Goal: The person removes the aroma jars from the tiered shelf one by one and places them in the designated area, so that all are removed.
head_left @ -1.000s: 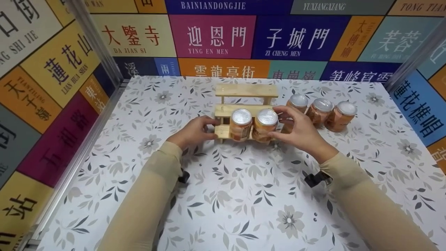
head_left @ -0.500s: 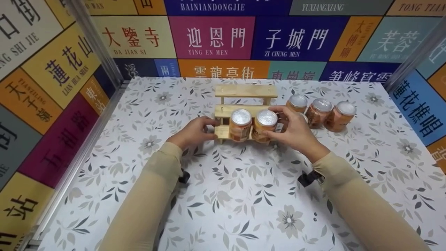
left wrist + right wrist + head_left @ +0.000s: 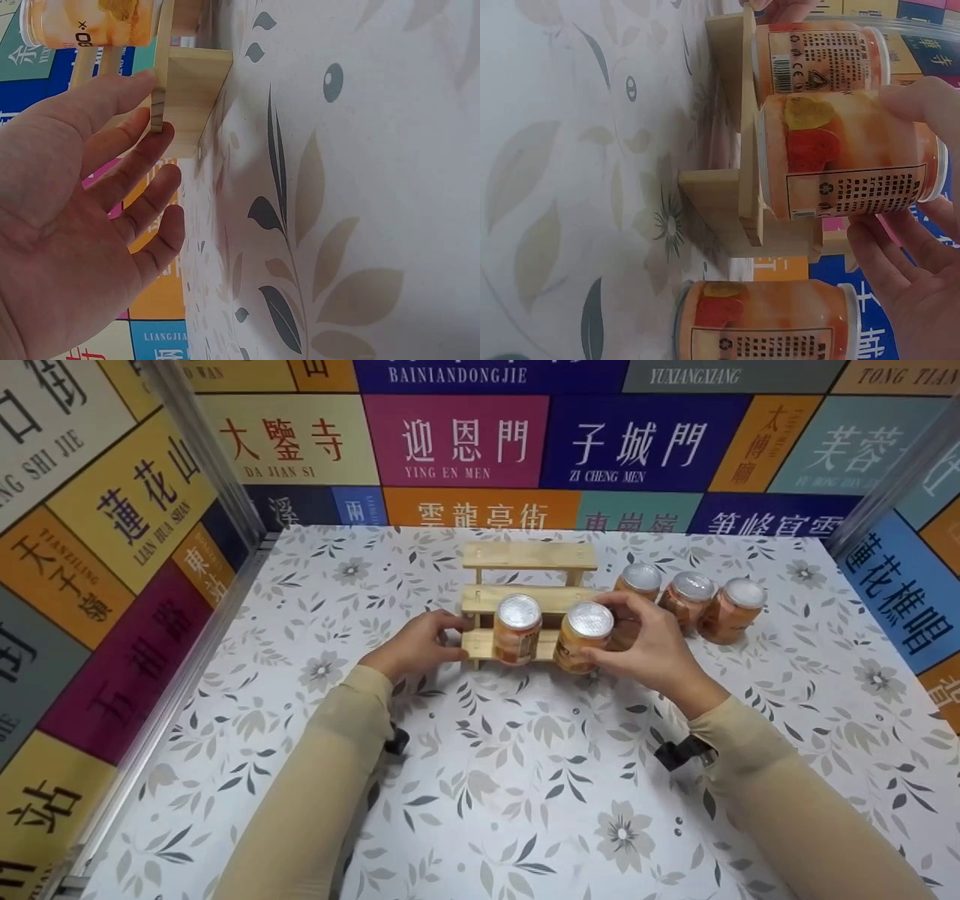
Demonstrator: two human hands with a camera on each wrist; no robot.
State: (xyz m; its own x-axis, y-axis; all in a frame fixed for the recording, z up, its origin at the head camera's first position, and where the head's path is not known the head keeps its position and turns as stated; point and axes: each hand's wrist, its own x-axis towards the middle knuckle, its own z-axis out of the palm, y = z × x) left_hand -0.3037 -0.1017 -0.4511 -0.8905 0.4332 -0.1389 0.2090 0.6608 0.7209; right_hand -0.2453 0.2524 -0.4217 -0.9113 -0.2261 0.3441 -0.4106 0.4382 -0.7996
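Observation:
My right hand (image 3: 652, 649) grips an orange drink can (image 3: 582, 639) with a silver lid, thumb on the near side. This can leans slightly at the right end of the low front step of a small wooden tiered rack (image 3: 529, 556); its base is right at the board's edge in the right wrist view (image 3: 847, 154). A second such can (image 3: 517, 630) stands upright on the same step, to the left. My left hand (image 3: 420, 643) pinches the left end of the rack, and the left wrist view shows the thumb and fingers at the board's end (image 3: 158, 109).
Several matching cans (image 3: 731, 611) stand on the table right of the rack, one (image 3: 769, 322) close beside it in the right wrist view. The rack's two upper steps bear nothing. Patterned cloth (image 3: 480, 780) covers the table; printed panels (image 3: 457, 439) wall the back and sides.
The gripped can and my right hand have shifted right and slightly towards me, widening the gap to the other can on the step. My left hand stays where it was.

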